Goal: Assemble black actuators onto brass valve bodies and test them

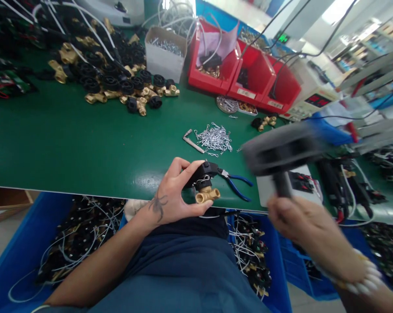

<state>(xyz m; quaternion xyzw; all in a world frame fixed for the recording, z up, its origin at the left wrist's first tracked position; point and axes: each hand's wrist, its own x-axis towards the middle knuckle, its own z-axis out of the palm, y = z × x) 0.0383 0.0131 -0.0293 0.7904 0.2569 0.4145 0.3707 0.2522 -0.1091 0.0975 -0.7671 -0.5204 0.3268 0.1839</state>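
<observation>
My left hand [173, 191] pinches a brass valve with a black cap [204, 184] at the near edge of the green bench [69, 143]. Its thumb and fingers wrap the black top, and the brass fitting hangs below. My right hand [305, 228], blurred by motion, grips the handle of a dark grey power tool [281, 150] just right of the valve. Blue-handled pliers [237, 184] lie on the bench right behind the valve. A heap of small metal clips [214, 139] sits further back, with a small metal key [191, 140] beside it.
A big pile of brass and black valve parts [118, 82] fills the back left. A white box of clips [165, 52] and red bins [245, 69] stand at the back. Blue crates of wired parts [79, 234] sit under the bench edge. Cables and a meter [317, 100] crowd the right.
</observation>
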